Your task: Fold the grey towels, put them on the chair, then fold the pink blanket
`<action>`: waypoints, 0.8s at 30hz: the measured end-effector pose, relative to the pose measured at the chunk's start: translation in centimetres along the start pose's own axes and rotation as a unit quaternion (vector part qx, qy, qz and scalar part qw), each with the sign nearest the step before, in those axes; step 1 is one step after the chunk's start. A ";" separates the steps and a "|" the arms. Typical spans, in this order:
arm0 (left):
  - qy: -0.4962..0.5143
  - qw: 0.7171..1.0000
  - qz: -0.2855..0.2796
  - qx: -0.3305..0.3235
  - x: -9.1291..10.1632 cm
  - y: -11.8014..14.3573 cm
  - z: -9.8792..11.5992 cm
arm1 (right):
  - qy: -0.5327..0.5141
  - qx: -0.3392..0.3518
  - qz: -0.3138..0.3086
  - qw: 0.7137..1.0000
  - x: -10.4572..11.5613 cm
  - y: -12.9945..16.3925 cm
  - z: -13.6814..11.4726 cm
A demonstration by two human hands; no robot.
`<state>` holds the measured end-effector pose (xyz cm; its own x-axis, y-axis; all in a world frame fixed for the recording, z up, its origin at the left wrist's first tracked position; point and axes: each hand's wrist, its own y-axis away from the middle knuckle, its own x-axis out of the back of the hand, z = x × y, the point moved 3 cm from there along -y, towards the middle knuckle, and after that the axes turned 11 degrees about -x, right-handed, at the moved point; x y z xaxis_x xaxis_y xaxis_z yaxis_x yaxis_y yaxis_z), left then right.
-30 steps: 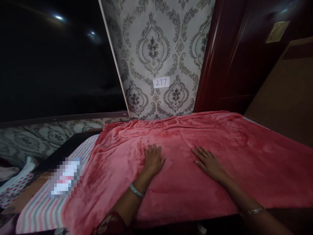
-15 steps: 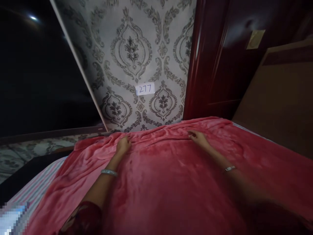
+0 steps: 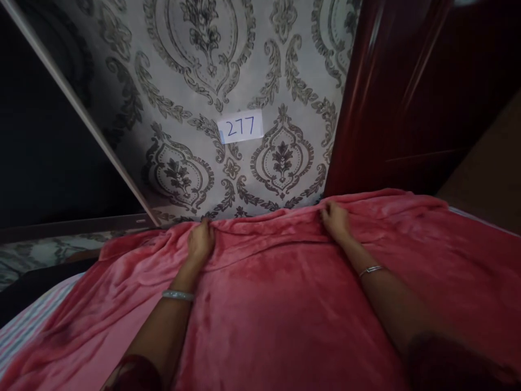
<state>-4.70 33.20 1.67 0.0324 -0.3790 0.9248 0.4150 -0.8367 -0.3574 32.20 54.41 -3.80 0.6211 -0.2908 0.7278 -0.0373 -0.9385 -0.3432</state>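
A soft pink-red blanket [image 3: 268, 315] spreads over the bed, its far edge bunched into folds along the wall. My left hand [image 3: 201, 239] grips that far edge on the left, fingers curled into the cloth. On the right, my right hand [image 3: 336, 220] is closed on the same bunched edge, close to the wall. Between the two hands the fold runs fairly straight, with a dark crease just nearer to me. The fingertips of both hands are partly hidden in the fabric.
Patterned wallpaper [image 3: 232, 81] with a paper label [image 3: 241, 126] reading 277 rises behind the bed. A dark screen-like panel [image 3: 52, 152] stands at left, a glossy dark-red wooden panel [image 3: 391, 119] at right. A striped sheet [image 3: 36, 315] shows at lower left.
Both hands have moved forward to the blanket's far edge by the wall and closed on it. The view has come nearer to the wall.
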 end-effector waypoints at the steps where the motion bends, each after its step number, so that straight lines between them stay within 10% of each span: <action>1: 0.005 1.000 0.021 0.001 0.2 -0.3 0.1 | -0.027 0.009 0.033 0.999 0.4 -0.2 -0.1; 11: -0.022 0.992 0.002 -0.128 -3.2 -0.8 -1.5 | 0.120 0.103 -0.058 0.986 -2.8 0.5 0.7; 24: -0.022 0.996 0.026 0.086 -1.7 0.2 -5.6 | 0.205 0.117 0.007 0.972 -2.2 1.2 0.5</action>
<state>-9.76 31.47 -0.70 0.0964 -0.3982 0.9122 0.5606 -0.7356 -0.3804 31.19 53.99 -6.15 0.2556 -0.3983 0.8809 0.1644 -0.8800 -0.4456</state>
